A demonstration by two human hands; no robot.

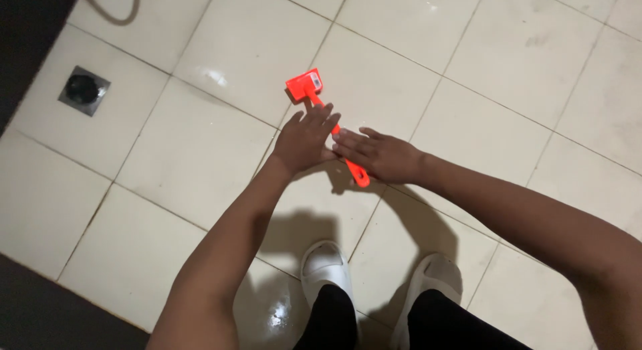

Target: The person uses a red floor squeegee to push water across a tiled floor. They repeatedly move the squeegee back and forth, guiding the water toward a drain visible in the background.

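Item: orange brush [313, 90], mid-frame. Your left hand [304, 139] and right hand [381, 156] lie flat over its handle, fingers straight, clamping nothing. Step: pressing. Floor drain [83, 90], upper left.

A square metal floor drain [83, 90] sits in the pale tiled floor [521, 69] near white slippers [326, 264].

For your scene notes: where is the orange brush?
Centre of the head view, the orange brush is between the left hand and right hand, above the tiled floor.
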